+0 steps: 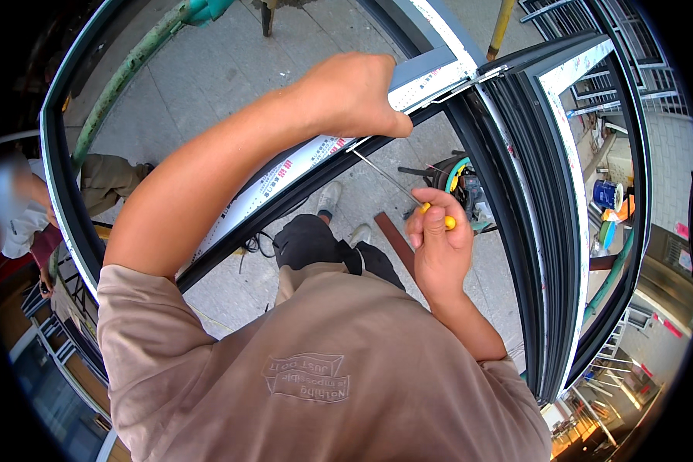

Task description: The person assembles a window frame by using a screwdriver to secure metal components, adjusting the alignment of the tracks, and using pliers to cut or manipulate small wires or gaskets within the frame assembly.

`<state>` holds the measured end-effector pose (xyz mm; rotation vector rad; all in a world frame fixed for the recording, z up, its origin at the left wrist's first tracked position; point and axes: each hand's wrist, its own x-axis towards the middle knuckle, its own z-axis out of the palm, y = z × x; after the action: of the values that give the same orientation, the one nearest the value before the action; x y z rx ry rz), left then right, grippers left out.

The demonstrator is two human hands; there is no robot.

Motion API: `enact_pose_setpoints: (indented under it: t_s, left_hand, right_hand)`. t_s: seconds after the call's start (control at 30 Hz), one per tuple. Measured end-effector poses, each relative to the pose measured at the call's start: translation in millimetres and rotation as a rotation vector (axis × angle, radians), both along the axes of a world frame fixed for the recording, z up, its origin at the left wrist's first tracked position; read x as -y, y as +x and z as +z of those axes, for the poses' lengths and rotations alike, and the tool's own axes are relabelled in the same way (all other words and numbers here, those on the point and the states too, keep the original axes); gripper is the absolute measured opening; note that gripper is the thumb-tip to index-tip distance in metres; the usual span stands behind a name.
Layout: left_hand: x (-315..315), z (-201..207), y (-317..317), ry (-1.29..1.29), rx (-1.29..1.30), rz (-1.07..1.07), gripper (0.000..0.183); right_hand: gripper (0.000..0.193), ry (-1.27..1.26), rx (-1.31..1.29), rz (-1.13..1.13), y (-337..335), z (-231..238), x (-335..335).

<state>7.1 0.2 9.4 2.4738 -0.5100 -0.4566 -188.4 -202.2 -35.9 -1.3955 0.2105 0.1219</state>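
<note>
My left hand (362,96) is wrapped over a dark window frame bar (273,175) covered with white printed film. In my right hand (443,242) is a screwdriver (389,175) with a yellow handle, its thin metal shaft slanting up and left. The screwdriver's tip is at the lower edge of the bar, just below my left hand; whether it sits in a screw is too small to tell. A thin metal hinge arm (470,83) lies to the right of my left hand, by the frame corner. An opened sash (550,208) with black edges stands to my right.
A green pipe (119,96) runs under the frame at the left. Another person (27,200) is at the far left. On the floor lie a tub of tools (470,189) and a brown strip (395,245). Beyond the sash stand a blue can (607,195) and stacked frames (624,50).
</note>
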Motion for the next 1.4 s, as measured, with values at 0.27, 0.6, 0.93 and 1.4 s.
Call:
enact_pose_setpoints:
  t_s: [0.27,0.6,0.93,1.4]
  left_hand:
    - [1.2,4.0,-1.5,0.004,-0.017,0.0,0.063]
    - [2.1,-1.8,-1.4,0.035,-0.004,0.007,0.067]
    - [-1.3,13.9,6.6,0.041,-0.117,-0.105,0.083]
    - [-2.4,18.3,2.1,0.174,-0.024,-0.179,0.09]
  right_hand:
    - [0.044,0.0,0.033,0.249,-13.3,-14.4,-8.3]
    - [0.037,-0.41,0.165,0.264,0.3,9.6,-20.2]
    - [0.036,-0.409,0.167,0.203,-2.8,6.8,-22.8]
    - [0.047,0.484,-0.212,0.216,-4.8,-1.6,-27.8]
